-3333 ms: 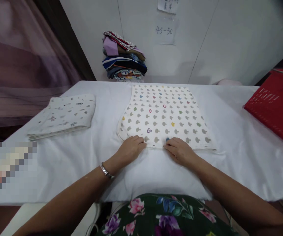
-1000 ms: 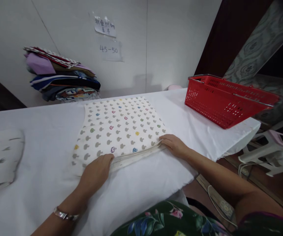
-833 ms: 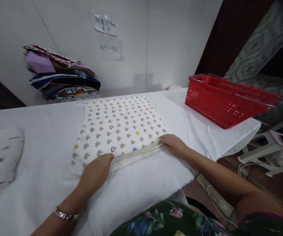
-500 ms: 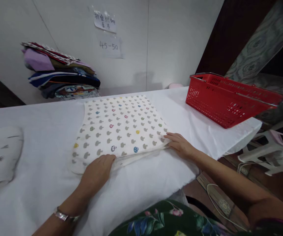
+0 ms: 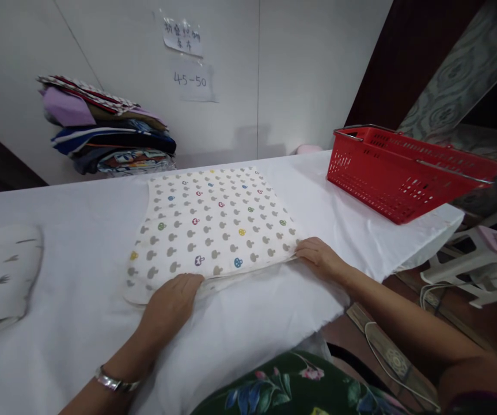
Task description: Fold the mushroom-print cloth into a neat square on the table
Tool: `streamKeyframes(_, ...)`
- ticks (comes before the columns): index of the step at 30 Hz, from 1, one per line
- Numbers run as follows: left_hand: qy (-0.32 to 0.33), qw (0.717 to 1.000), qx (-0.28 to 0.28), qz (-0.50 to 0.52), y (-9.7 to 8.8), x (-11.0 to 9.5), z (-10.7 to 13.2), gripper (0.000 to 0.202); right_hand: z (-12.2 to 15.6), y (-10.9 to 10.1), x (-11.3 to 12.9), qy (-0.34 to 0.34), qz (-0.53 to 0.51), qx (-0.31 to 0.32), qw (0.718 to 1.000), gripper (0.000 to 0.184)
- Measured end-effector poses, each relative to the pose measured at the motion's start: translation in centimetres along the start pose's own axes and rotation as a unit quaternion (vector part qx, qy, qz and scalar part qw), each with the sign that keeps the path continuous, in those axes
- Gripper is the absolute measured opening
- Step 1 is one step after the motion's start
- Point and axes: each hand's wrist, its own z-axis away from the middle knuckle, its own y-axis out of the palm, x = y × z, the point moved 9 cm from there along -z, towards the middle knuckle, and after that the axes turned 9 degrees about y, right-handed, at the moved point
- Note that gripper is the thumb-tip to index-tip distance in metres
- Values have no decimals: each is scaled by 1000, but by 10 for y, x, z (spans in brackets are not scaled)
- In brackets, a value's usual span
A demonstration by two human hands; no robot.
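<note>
A white cloth (image 5: 213, 222) printed with grey and coloured mushrooms lies folded in layers on the white-covered table. At its near edge, left of the middle, my left hand (image 5: 173, 302) is closed over the edge, fingertips curled under or behind it. My right hand (image 5: 319, 257) grips the near right corner, thumb hidden from sight and fingers bent over the fabric. Between the two hands the near edge runs fairly straight, and a lower layer peeks out beneath it.
Another folded white cloth (image 5: 4, 279) lies at the left. A pile of folded fabrics (image 5: 112, 129) stands by the wall at the back left. A red basket (image 5: 373, 176) sits at the table's right end. Beyond that end is a white stool (image 5: 468, 259).
My right hand has shifted slightly right and its fingers have curled from lying flat to gripping the corner. The left hand stays nearly in place on the edge.
</note>
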Motion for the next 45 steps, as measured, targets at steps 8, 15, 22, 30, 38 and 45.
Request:
streamKeyframes(8, 36, 998, -45, 4, -6, -7, 2, 28, -5, 4, -17, 74, -16, -4, 997, 23)
streamKeyframes(15, 52, 997, -53, 2, -9, -11, 4, 27, -11, 9, -19, 55, -14, 15, 998, 27)
streamKeyframes(22, 18, 999, 3, 28, -12, -4, 3, 29, -18, 8, -21, 55, -18, 34, 998, 26)
streamKeyframes(30, 34, 999, -37, -10, -12, 3, -4, 32, -29, 8, -26, 116, -58, 88, 988, 20)
streamKeyframes(38, 10, 1000, -4, 8, -6, 9, -14, 33, -36, 18, -34, 181, -124, 142, 965, 20)
streamKeyframes(45, -9, 999, 33, -37, -43, 23, -34, 31, -73, 8, -42, 132, -81, 247, 956, 17)
